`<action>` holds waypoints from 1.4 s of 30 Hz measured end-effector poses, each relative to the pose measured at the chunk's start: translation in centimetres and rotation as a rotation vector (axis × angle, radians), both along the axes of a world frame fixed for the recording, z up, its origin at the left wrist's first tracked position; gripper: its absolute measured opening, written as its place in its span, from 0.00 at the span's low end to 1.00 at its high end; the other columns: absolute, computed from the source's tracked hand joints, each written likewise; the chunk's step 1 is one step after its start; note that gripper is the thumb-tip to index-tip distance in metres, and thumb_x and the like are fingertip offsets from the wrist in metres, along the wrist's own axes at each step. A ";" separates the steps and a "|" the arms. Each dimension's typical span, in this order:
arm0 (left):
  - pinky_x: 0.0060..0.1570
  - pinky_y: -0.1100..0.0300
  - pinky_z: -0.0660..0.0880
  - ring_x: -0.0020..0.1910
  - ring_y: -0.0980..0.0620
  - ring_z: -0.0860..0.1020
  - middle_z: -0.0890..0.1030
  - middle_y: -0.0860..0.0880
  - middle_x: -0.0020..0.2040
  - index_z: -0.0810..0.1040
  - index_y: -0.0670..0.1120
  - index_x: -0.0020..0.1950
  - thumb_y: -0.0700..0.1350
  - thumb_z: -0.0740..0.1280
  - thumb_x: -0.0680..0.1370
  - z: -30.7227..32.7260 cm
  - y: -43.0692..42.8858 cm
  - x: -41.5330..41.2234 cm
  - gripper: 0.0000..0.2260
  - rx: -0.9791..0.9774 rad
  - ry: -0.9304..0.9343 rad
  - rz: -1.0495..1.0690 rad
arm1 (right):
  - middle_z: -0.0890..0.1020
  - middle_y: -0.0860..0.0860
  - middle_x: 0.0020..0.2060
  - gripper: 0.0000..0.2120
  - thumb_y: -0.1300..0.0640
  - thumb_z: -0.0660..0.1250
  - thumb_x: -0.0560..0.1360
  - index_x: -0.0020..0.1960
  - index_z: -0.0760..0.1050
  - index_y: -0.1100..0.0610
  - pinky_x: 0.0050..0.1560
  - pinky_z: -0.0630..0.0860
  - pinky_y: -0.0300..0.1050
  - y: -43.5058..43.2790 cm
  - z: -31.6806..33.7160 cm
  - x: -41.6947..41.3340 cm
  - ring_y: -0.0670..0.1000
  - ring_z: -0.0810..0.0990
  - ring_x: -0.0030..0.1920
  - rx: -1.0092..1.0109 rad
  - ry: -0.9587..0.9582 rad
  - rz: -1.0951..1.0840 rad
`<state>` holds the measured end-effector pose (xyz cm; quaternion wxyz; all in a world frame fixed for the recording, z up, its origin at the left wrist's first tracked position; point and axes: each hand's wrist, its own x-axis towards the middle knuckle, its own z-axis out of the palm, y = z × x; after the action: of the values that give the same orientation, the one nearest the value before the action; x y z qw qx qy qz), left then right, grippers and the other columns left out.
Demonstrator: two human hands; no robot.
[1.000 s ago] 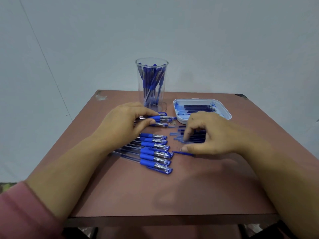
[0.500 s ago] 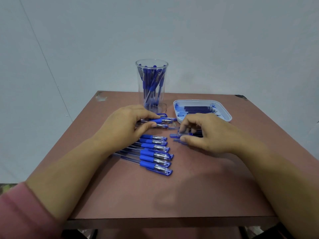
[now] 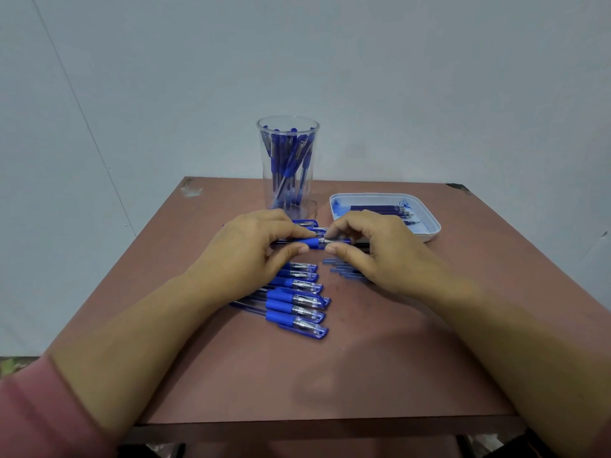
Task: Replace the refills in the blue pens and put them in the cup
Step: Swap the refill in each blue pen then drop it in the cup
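Both hands meet over mid-table: left hand pinches the blue rubber grip of a clear-barrelled blue pen, right hand pinches its tip end. Held pen lies level, just in front of the tall clear plastic cup holding blue pens. More pens lie in a row on the brown table; white tray of refills sits right.

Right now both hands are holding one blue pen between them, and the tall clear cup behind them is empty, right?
Not quite. Both hands, left and right, do hold one blue pen, but the head view shows the clear cup already holding several blue pens.
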<state>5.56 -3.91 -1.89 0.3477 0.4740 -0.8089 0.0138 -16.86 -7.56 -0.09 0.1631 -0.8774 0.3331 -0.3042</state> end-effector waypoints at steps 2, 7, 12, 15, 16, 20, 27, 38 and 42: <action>0.40 0.51 0.77 0.41 0.57 0.76 0.79 0.57 0.43 0.83 0.53 0.57 0.57 0.62 0.77 0.0 0.0 -0.1 0.16 -0.010 0.019 0.005 | 0.82 0.47 0.43 0.05 0.54 0.71 0.75 0.50 0.80 0.52 0.47 0.74 0.44 0.0 -0.3 0.2 0.47 0.79 0.44 -0.014 -0.041 0.003; 0.38 0.50 0.76 0.40 0.56 0.76 0.79 0.56 0.43 0.83 0.52 0.56 0.56 0.62 0.77 0.3 0.5 -0.4 0.16 -0.031 0.009 0.032 | 0.81 0.44 0.42 0.05 0.55 0.71 0.75 0.50 0.80 0.52 0.45 0.74 0.36 0.1 -0.7 0.6 0.45 0.79 0.44 -0.056 -0.107 0.011; 0.49 0.56 0.75 0.48 0.56 0.75 0.79 0.55 0.49 0.79 0.53 0.63 0.61 0.58 0.78 1.3 0.9 -0.9 0.21 0.017 -0.071 0.080 | 0.81 0.44 0.42 0.03 0.54 0.70 0.75 0.49 0.77 0.47 0.46 0.76 0.40 -0.2 -0.1 0.4 0.46 0.80 0.43 0.070 -0.128 0.006; 0.61 0.55 0.69 0.62 0.50 0.71 0.74 0.50 0.64 0.65 0.48 0.76 0.67 0.51 0.76 1.7 1.9 -1.0 0.34 0.061 -0.217 0.231 | 0.83 0.47 0.42 0.06 0.56 0.70 0.75 0.47 0.76 0.46 0.46 0.78 0.44 -1.0 0.1 -0.2 0.50 0.80 0.40 0.183 -0.255 -0.010; 0.63 0.55 0.67 0.65 0.49 0.69 0.72 0.49 0.67 0.60 0.46 0.77 0.68 0.49 0.76 1.7 2.5 -0.9 0.36 0.077 -0.248 0.265 | 0.83 0.50 0.41 0.06 0.58 0.70 0.75 0.47 0.76 0.47 0.44 0.77 0.42 -1.2 0.2 -0.4 0.51 0.79 0.39 0.219 -0.305 -0.022; 0.69 0.58 0.61 0.71 0.51 0.64 0.65 0.48 0.74 0.53 0.45 0.80 0.71 0.46 0.75 0.9 4.9 0.2 0.41 0.153 -0.294 0.264 | 0.80 0.45 0.39 0.08 0.62 0.69 0.76 0.46 0.76 0.49 0.43 0.75 0.33 -1.6 0.7 -1.2 0.43 0.78 0.40 0.293 -0.451 -0.052; 0.69 0.62 0.64 0.71 0.60 0.66 0.69 0.57 0.72 0.68 0.55 0.73 0.71 0.51 0.77 -0.7 6.2 1.4 0.32 0.254 -0.259 0.058 | 0.81 0.48 0.44 0.07 0.63 0.68 0.76 0.49 0.77 0.51 0.54 0.79 0.43 -1.3 2.2 -0.6 0.44 0.80 0.46 0.312 -0.611 -0.045; 0.67 0.71 0.58 0.70 0.63 0.64 0.68 0.59 0.72 0.69 0.56 0.73 0.69 0.55 0.76 -1.1 6.1 1.2 0.30 0.272 -0.199 0.048 | 0.78 0.51 0.37 0.15 0.63 0.67 0.77 0.56 0.62 0.54 0.48 0.76 0.41 -2.6 7.8 2.2 0.49 0.77 0.40 0.045 -0.889 -0.064; 0.68 0.68 0.60 0.70 0.63 0.64 0.67 0.60 0.72 0.68 0.57 0.74 0.69 0.56 0.76 -1.2 6.1 1.3 0.29 0.284 -0.191 0.054 | 0.79 0.51 0.37 0.13 0.61 0.66 0.76 0.54 0.63 0.54 0.44 0.75 0.37 -4.5 9.8 3.6 0.45 0.77 0.38 -0.088 -0.977 -0.155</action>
<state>6.82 2.16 -3.05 0.1983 0.5366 -0.8189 -0.0461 -13.28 -12.05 9.72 0.2399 -0.6112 0.2688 -0.7047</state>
